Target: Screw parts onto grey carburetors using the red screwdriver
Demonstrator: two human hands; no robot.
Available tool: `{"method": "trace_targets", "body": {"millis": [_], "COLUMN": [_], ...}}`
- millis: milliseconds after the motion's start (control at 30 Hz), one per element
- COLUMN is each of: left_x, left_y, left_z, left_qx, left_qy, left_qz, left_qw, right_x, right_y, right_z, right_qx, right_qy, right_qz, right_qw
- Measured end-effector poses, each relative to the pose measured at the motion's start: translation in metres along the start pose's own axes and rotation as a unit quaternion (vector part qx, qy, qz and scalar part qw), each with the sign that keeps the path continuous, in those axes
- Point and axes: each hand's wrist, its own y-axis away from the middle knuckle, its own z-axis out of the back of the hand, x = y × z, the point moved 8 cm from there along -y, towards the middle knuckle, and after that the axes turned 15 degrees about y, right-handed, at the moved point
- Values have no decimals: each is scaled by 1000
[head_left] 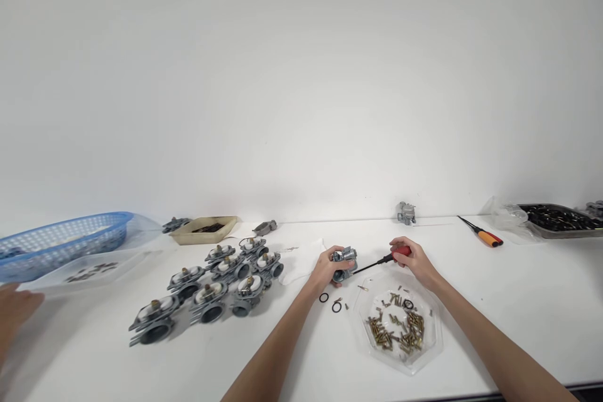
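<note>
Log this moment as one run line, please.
left hand: holding metal casting | right hand: gripping red-handled screwdriver, tip by casting, contact unclear | nearby: clear tray, brass parts, black rings

Carburetor (347, 255) partly hidden by left hand (325, 268).

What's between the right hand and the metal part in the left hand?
Head view: a red-handled screwdriver; its dark shaft runs from the right hand toward the metal part. Tip contact: can't tell.

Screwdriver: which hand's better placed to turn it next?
Likely the right hand: it grips the screwdriver by its red handle. The left hand holds the metal part at the tool's far end.
</note>
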Motion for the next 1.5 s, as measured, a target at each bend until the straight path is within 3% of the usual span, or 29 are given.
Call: {"method": "trace_targets", "body": {"millis": [200,367,500,700,867,1100,1267,1500], "left_x": [0,1,2,2,1,1,3,5], "left_y": [0,-1,-2,-1,-1,-1,-2,-3], "left_z": [0,1,1,2,0,1,3,8], "left_qx": [13,10,16,9,9,3,-11,-49], "left_qy": [6,6,3,8,9,9,24,60], "left_qz": [-2,-1,-2,-2,3,4,13,26], "left_qw": [1000,1000,1000,1000,1000,1000,1000,997], "right_x": [-3,3,-2,4,-1,5,7,20], "right_y": [-1,0,-1,-1,-1,-3,-3,2], "right_z": [-2,1,-1,2,-3,5,15,3], "right_qx": [8,-8,1,-10,5,-29,-58,-28], "right_qy": [19,20,38,25,39,47,44,61], "right_qz": [-16,21,-8,31,-2,24,31,60], "right_qw": [1000,1000,999,999,999,998,997,996]}}
